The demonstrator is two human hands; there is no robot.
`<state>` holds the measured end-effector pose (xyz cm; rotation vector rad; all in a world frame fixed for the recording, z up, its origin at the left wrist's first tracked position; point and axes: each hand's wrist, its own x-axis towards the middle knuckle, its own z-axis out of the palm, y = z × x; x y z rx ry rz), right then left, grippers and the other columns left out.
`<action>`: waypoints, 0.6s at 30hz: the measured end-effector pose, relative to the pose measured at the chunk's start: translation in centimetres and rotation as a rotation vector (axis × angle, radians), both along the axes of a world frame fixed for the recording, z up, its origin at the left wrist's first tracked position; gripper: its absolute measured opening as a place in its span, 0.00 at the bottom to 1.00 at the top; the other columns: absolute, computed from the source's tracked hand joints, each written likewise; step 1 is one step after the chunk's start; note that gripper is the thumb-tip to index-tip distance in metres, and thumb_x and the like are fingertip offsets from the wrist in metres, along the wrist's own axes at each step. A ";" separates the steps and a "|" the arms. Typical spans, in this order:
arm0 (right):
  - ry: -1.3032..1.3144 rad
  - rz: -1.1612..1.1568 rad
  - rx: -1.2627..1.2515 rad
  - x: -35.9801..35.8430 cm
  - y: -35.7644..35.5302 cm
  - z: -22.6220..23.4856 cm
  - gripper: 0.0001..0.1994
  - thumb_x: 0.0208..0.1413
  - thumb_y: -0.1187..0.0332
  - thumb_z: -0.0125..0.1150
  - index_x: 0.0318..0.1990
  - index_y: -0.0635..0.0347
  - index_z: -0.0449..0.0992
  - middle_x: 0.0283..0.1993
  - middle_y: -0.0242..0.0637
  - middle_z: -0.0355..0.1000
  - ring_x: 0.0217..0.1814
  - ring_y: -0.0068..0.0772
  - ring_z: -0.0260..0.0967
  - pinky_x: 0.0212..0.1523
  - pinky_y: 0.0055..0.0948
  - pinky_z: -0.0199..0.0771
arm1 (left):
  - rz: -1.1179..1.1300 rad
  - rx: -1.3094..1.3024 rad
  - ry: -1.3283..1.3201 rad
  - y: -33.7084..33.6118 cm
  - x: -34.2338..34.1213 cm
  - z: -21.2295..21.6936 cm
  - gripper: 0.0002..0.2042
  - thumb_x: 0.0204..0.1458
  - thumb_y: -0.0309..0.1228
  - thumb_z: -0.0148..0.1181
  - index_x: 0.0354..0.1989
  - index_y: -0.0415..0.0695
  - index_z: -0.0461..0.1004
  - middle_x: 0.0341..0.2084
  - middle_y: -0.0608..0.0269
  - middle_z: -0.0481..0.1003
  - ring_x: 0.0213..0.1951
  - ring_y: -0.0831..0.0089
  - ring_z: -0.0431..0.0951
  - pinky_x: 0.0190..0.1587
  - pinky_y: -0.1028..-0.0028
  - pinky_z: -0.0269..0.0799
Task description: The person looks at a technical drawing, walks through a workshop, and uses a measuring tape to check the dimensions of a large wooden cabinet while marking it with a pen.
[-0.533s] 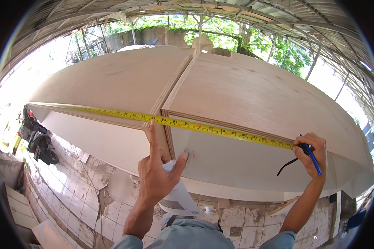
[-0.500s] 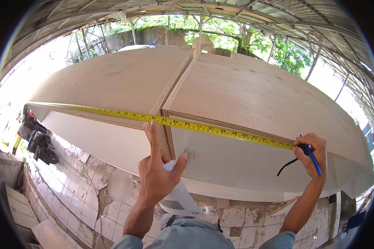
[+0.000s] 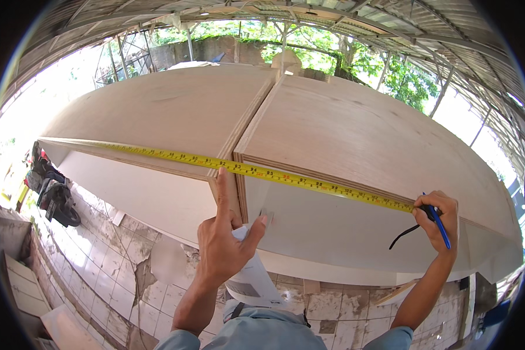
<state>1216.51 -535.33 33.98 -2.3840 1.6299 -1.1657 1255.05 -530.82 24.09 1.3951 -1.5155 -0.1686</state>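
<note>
A yellow tape measure blade [image 3: 309, 184] stretches along the front edges of two plywood cabinet boxes, the left box [image 3: 157, 108] and the right box [image 3: 356, 131]. My right hand [image 3: 442, 217] is closed at the blade's right end, with a blue pen [image 3: 442, 232] tucked between its fingers. A thin black strap [image 3: 401, 234] hangs from that hand; the tape's case is mostly hidden. My left hand [image 3: 220, 248] touches the blade's lower edge with its index fingertip, near the gap between the boxes. Its curled fingers hold a printed paper sheet [image 3: 255, 284], which hangs below.
Pale inner panels [image 3: 326, 227] show beneath the blade. A motorcycle [image 3: 58, 198] stands at the far left on the dirty, broken tile floor [image 3: 108, 262]. Boards [image 3: 26, 286] lie at lower left. Overhead is a metal roof [image 3: 385, 23], with a wall and trees behind.
My left index finger stays on the blade near the gap. The view has shifted slightly, and the boxes and tape sit a little further right in it. Both hands keep their holds.
</note>
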 end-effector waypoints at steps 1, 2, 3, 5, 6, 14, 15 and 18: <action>-0.001 -0.007 0.003 0.0 0.0 0.0 0.07 0.41 0.71 0.67 0.27 0.66 0.80 0.21 0.39 0.71 0.25 0.31 0.66 0.30 0.30 0.64 | -0.006 -0.005 0.008 -0.1 -0.1 0.0 0.49 0.50 0.29 0.70 0.77 0.34 0.44 0.10 0.63 0.68 0.12 0.77 0.66 0.22 0.80 0.63; -0.001 -0.012 0.006 0.0 0.0 -0.1 0.07 0.40 0.71 0.67 0.27 0.66 0.80 0.21 0.40 0.71 0.25 0.31 0.66 0.30 0.30 0.64 | -0.011 -0.011 0.016 -0.1 -0.1 0.1 0.49 0.50 0.29 0.70 0.77 0.34 0.44 0.10 0.63 0.68 0.12 0.77 0.66 0.22 0.80 0.63; -0.001 -0.018 0.008 0.0 0.0 -0.1 0.07 0.40 0.71 0.67 0.27 0.66 0.80 0.21 0.40 0.71 0.25 0.32 0.66 0.30 0.30 0.64 | -0.007 -0.001 0.010 0.0 0.0 0.1 0.49 0.50 0.29 0.70 0.77 0.34 0.44 0.10 0.63 0.68 0.12 0.76 0.66 0.22 0.79 0.63; 0.003 -0.019 0.011 0.1 0.1 0.0 0.07 0.41 0.72 0.67 0.27 0.67 0.80 0.21 0.40 0.71 0.25 0.31 0.66 0.30 0.30 0.64 | 0.002 0.018 -0.003 0.0 0.0 0.1 0.49 0.50 0.29 0.70 0.77 0.34 0.44 0.10 0.63 0.68 0.12 0.76 0.66 0.22 0.79 0.63; 0.005 -0.020 0.013 0.1 0.1 0.0 0.07 0.41 0.72 0.67 0.27 0.67 0.80 0.21 0.40 0.71 0.25 0.31 0.66 0.30 0.30 0.64 | -0.003 0.014 0.011 0.0 0.0 0.1 0.49 0.50 0.29 0.70 0.77 0.34 0.44 0.10 0.63 0.68 0.12 0.75 0.66 0.22 0.78 0.63; -0.012 -0.026 0.023 -0.1 -0.1 -0.2 0.09 0.41 0.70 0.67 0.27 0.67 0.80 0.22 0.40 0.71 0.25 0.30 0.66 0.30 0.30 0.64 | -0.057 0.088 -0.018 0.0 0.2 0.4 0.51 0.54 0.36 0.68 0.76 0.27 0.37 0.13 0.63 0.71 0.13 0.66 0.75 0.19 0.72 0.68; -0.016 -0.029 0.028 -0.2 0.0 -0.2 0.09 0.41 0.70 0.67 0.27 0.67 0.80 0.22 0.40 0.71 0.25 0.30 0.66 0.30 0.31 0.64 | -0.056 0.083 -0.018 0.0 0.1 0.4 0.51 0.54 0.36 0.68 0.76 0.27 0.37 0.13 0.63 0.71 0.13 0.66 0.75 0.19 0.72 0.68; -0.025 -0.028 0.033 -0.4 -0.1 -0.3 0.09 0.41 0.70 0.67 0.28 0.67 0.80 0.21 0.40 0.71 0.25 0.30 0.66 0.30 0.31 0.63 | -0.045 0.052 -0.001 -0.2 0.0 0.0 0.50 0.52 0.34 0.68 0.76 0.30 0.39 0.12 0.62 0.70 0.13 0.69 0.73 0.20 0.74 0.66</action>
